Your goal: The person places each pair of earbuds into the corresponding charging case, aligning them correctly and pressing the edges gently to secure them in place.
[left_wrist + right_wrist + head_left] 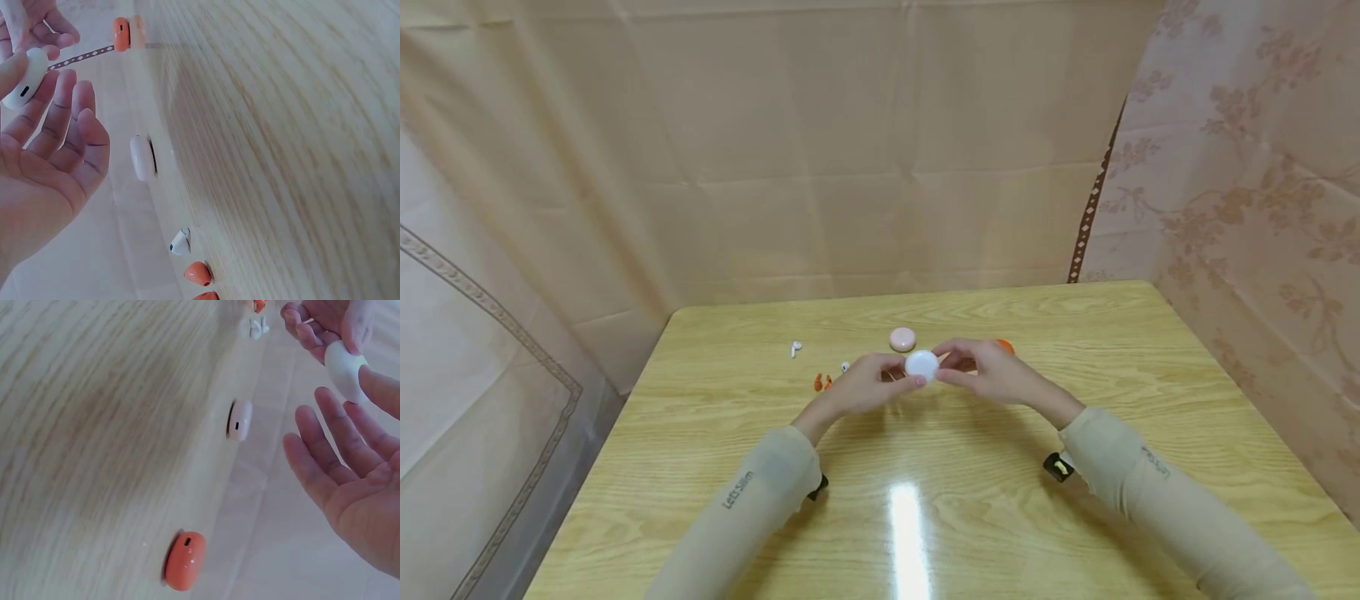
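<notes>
A white, rounded earbud case (922, 365) is held up above the table between both hands. My left hand (867, 385) pinches its left side with thumb and index finger. From the right, my right hand (992, 372) pinches the opposite edge. In the left wrist view, a small dark port shows on the white case (25, 84), and the left hand's other fingers are loosely bent below it. The right wrist view shows the right thumb and index finger on the white case (345, 372), the other fingers spread. The lid looks closed.
Behind the hands, a pink case (902, 338) lies on the wooden table (970, 517). An orange case (1006, 346) is partly hidden behind the right hand. To the left lie a white earbud (795, 348), another white earbud (846, 367) and orange earbuds (818, 382). Curtains (850, 167) surround the table.
</notes>
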`<control>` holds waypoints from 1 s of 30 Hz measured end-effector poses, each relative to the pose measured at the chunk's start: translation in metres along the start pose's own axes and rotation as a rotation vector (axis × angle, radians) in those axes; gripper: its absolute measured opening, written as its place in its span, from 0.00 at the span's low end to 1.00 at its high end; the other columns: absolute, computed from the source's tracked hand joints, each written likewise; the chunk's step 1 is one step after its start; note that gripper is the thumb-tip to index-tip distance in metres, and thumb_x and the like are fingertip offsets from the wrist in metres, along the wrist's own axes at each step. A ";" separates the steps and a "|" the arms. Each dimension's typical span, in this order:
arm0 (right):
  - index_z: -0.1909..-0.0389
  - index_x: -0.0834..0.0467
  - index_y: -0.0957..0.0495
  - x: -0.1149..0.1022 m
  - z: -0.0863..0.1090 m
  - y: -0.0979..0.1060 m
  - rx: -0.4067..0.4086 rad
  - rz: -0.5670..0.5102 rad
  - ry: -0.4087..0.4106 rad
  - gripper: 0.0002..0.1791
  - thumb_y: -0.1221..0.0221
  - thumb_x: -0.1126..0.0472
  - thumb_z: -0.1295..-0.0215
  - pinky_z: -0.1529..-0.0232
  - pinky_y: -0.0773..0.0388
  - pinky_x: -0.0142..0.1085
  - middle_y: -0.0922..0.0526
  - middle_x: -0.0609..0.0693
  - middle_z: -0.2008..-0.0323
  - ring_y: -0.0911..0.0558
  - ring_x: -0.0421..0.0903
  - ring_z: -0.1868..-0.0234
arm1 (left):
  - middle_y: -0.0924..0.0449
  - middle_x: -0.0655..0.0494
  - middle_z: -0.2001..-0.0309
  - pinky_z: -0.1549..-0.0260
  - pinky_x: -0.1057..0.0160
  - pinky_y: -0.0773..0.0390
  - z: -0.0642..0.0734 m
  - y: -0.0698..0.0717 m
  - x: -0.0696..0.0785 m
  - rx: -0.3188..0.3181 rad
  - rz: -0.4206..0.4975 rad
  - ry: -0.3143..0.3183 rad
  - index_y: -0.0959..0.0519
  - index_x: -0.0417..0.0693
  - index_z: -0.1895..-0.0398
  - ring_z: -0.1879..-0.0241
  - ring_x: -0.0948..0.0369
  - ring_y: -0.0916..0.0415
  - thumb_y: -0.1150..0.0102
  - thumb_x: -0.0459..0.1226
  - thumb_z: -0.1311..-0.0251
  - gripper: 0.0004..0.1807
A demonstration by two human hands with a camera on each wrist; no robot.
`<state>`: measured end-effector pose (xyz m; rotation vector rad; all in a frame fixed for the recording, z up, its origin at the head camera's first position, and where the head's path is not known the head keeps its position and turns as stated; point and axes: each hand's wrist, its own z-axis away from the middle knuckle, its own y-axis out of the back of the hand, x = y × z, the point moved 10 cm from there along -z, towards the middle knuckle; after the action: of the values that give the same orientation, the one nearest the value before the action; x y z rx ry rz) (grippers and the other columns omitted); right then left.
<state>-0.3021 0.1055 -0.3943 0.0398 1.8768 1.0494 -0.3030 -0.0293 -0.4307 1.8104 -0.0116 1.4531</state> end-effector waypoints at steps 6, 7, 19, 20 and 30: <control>0.43 0.62 0.21 0.002 0.000 -0.001 0.010 -0.034 -0.028 0.17 0.36 0.61 0.29 0.61 0.18 0.38 0.13 0.55 0.62 0.15 0.49 0.62 | 0.15 0.42 0.62 0.71 0.64 0.27 0.000 -0.001 0.002 -0.011 0.007 -0.010 0.16 0.44 0.59 0.73 0.64 0.28 0.40 0.54 0.31 0.21; 0.44 0.62 0.21 0.002 -0.001 -0.001 0.011 -0.036 -0.031 0.16 0.36 0.61 0.29 0.64 0.19 0.38 0.13 0.56 0.62 0.15 0.52 0.63 | 0.15 0.41 0.62 0.72 0.64 0.28 0.001 -0.001 0.002 -0.011 0.007 -0.009 0.16 0.44 0.59 0.73 0.65 0.29 0.40 0.54 0.31 0.21; 0.45 0.63 0.20 0.001 -0.002 -0.002 0.019 -0.047 -0.039 0.17 0.35 0.61 0.31 0.62 0.17 0.43 0.13 0.48 0.61 0.15 0.49 0.62 | 0.15 0.44 0.62 0.71 0.64 0.27 0.001 0.000 0.002 -0.013 -0.002 0.003 0.16 0.50 0.61 0.72 0.65 0.27 0.38 0.53 0.31 0.17; 0.45 0.63 0.20 0.001 -0.002 -0.002 0.019 -0.054 -0.037 0.17 0.34 0.60 0.31 0.62 0.17 0.41 0.13 0.48 0.61 0.14 0.50 0.62 | 0.15 0.44 0.62 0.71 0.64 0.27 0.001 -0.001 0.002 -0.015 -0.001 0.003 0.16 0.50 0.61 0.72 0.65 0.27 0.38 0.53 0.31 0.17; 0.47 0.60 0.20 -0.001 -0.004 -0.001 0.020 -0.070 -0.019 0.16 0.34 0.59 0.31 0.60 0.16 0.45 0.15 0.47 0.62 0.15 0.47 0.63 | 0.15 0.46 0.61 0.69 0.64 0.24 0.002 0.000 0.007 -0.041 0.024 -0.030 0.17 0.50 0.58 0.68 0.53 0.21 0.37 0.50 0.31 0.14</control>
<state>-0.3036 0.1021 -0.3931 -0.0049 1.8585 0.9793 -0.2985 -0.0271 -0.4252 1.8042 -0.0781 1.4327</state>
